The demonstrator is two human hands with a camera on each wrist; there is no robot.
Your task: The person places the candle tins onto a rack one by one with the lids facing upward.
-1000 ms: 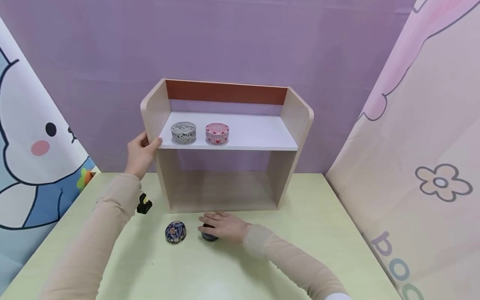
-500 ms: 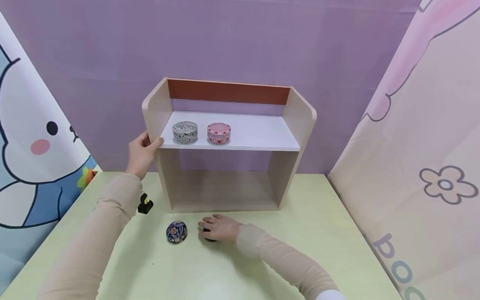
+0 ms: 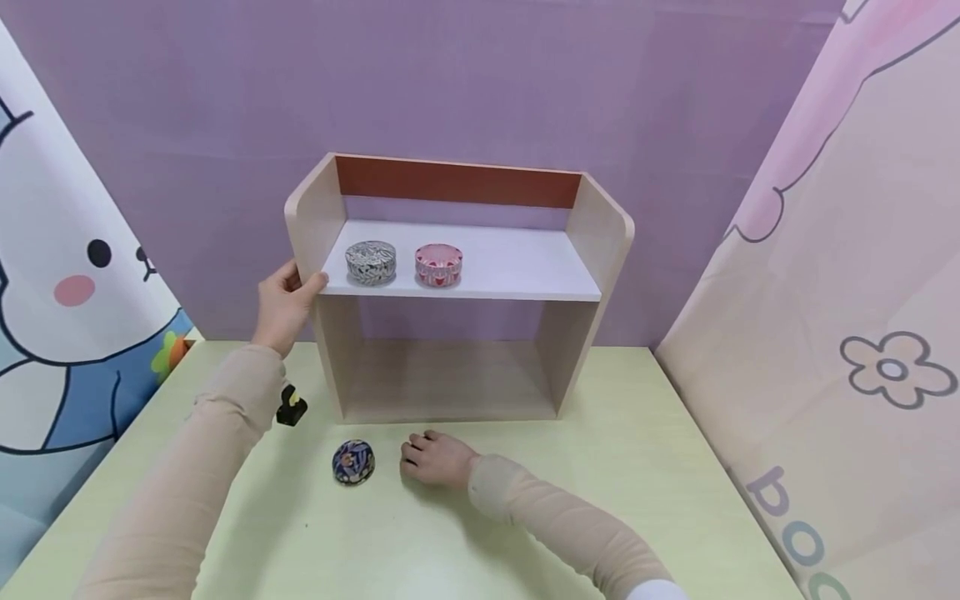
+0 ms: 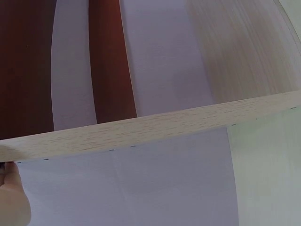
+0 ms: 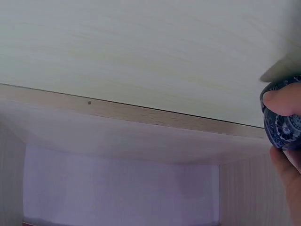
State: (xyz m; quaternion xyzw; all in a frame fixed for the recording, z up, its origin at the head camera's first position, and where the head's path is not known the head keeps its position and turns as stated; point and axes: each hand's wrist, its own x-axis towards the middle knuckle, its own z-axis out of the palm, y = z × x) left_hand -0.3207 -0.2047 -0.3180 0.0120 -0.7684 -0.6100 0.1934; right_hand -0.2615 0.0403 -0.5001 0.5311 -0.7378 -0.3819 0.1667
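A small wooden shelf unit (image 3: 603,237) stands at the middle back of the table. My left hand (image 3: 281,310) grips its left side panel, thumb at the front edge of the white board. In the right wrist view, my right hand (image 5: 284,101) holds a blue-and-white patterned round tin (image 5: 284,132) between thumb and fingers; in the head view the back of the right hand hides that tin. Left of it on the table lies a dark flowered round tin (image 3: 353,462). On the white board sit a grey patterned tin (image 3: 371,263) and a pink tin (image 3: 438,265) side by side.
The pale green table (image 3: 360,550) carries everything. A small black object (image 3: 291,408) shows beside the left sleeve. Printed panels rise on both sides, with a purple backdrop (image 3: 480,83) behind the shelf unit.
My right hand's fingers have curled round the blue tin, which has gone from sight beneath the hand in the head view. The left hand keeps its grip on the shelf unit.
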